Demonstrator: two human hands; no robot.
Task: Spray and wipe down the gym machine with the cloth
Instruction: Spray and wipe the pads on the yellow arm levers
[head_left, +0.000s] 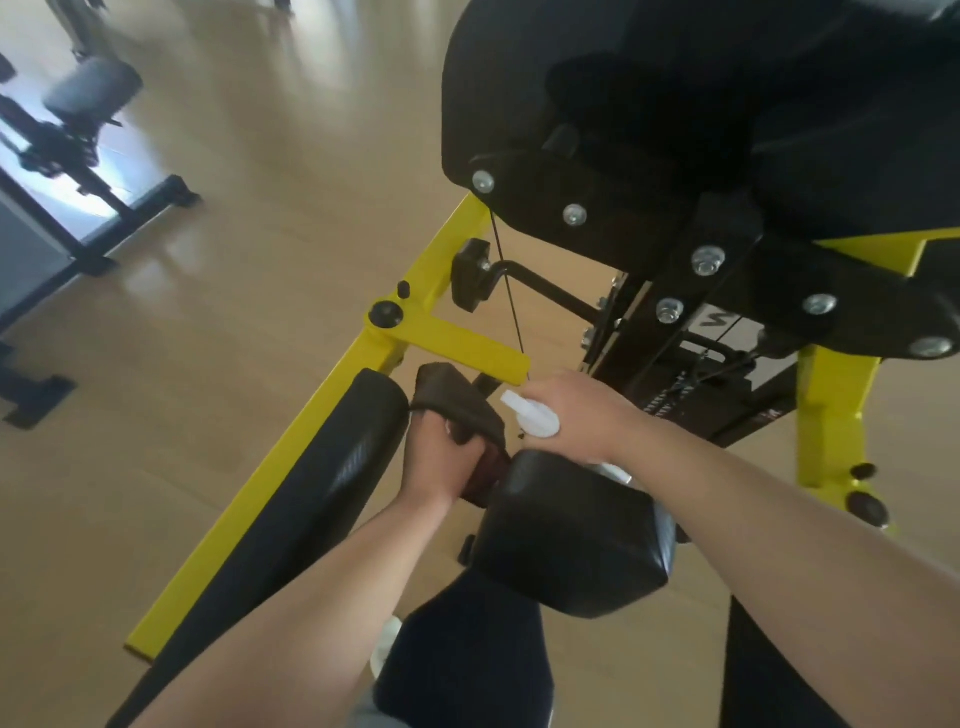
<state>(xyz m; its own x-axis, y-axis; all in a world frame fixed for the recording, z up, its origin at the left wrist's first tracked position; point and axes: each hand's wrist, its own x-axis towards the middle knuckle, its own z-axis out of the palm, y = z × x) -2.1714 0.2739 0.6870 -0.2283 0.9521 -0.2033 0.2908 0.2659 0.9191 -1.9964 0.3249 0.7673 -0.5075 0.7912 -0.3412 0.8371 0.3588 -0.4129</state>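
The gym machine has a yellow frame (291, 457) and black pads. My left hand (441, 457) grips a dark brown cloth (457, 405) in the gap between a long black pad (311, 493) on the left and a square black pad (571, 540) in the middle. My right hand (576, 415) holds a spray bottle with a white head (530, 415), its nozzle pointing toward the cloth. The bottle's body is mostly hidden behind the square pad. A large black padded seat (675, 104) looms overhead at top right.
The weight stack (691, 384) and a thin cable (509, 301) stand behind the hands. A black knob on a bar (470, 275) sticks out from the frame. Other black gym equipment (78, 135) stands at the far left on the wood floor (208, 338).
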